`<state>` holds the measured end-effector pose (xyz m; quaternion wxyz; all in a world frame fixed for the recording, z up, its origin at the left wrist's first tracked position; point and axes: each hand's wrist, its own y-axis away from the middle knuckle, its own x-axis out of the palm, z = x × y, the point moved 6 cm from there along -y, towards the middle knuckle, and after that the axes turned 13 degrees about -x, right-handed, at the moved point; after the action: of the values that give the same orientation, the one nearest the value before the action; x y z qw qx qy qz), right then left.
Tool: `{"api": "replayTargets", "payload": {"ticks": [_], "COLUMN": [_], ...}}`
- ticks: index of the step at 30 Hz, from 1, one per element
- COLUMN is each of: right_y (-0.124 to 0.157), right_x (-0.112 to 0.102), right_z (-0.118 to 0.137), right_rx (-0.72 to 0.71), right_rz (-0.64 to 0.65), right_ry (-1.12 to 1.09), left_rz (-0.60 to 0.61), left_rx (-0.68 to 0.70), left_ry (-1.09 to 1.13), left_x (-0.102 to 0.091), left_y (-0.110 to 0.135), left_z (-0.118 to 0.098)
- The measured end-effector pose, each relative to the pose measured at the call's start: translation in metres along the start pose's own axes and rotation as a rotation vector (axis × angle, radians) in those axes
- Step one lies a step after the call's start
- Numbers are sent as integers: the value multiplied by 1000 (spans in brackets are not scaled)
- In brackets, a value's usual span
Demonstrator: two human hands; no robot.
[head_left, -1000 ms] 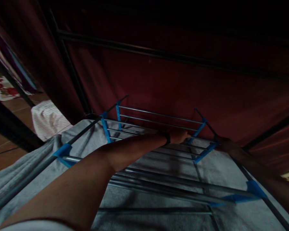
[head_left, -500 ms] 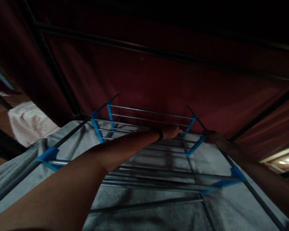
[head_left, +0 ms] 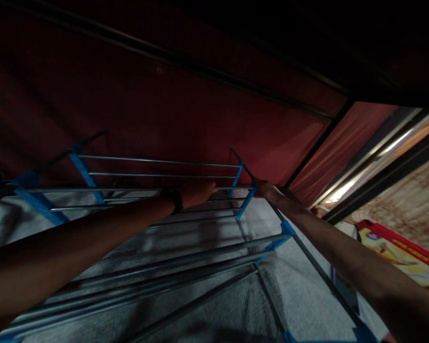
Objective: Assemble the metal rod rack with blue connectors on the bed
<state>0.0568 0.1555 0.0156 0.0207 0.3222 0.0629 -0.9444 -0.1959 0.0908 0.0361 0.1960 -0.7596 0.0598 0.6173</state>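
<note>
A shoe rack of thin metal tubes (head_left: pixel 157 162) with blue plastic side brackets (head_left: pixel 87 178) stretches away in front of me. My left hand (head_left: pixel 199 193), a dark band at its wrist, is closed around a crossbar near the rack's far right part. Beside the blue bracket at the far right, my right hand (head_left: pixel 267 189) wraps round the dark side pole (head_left: pixel 316 269); its fingertips are partly hidden. Nearer to me, several more crossbars (head_left: pixel 186 259) span the frame, and my left forearm covers part of them.
Grey fabric (head_left: pixel 296 305) lies beneath the rack. A dark red cloth wall (head_left: pixel 164 114) with dark frame bars (head_left: pixel 214 74) rises close behind it. On the right are a red and yellow printed box (head_left: pixel 396 252) and a brown-patterned surface (head_left: pixel 407 200).
My view has swung to the right, so the rack sits further left and the printed box has come into sight. Both hands stay at about the same places on the rack.
</note>
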Motion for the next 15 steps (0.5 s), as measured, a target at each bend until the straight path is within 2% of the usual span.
{"api": "replayTargets", "payload": {"ticks": [11, 15], "right_y": [3, 5], "right_x": [-4, -4], "right_z": [9, 18], "right_rx": [-69, -95], "right_rz": [29, 50], "right_ry": [121, 171], "left_rz": [21, 94], "left_rx": [-1, -29], "left_ry": [15, -5], "left_x": [1, -3], "left_y": [-4, -3], "left_z": [0, -7]}}
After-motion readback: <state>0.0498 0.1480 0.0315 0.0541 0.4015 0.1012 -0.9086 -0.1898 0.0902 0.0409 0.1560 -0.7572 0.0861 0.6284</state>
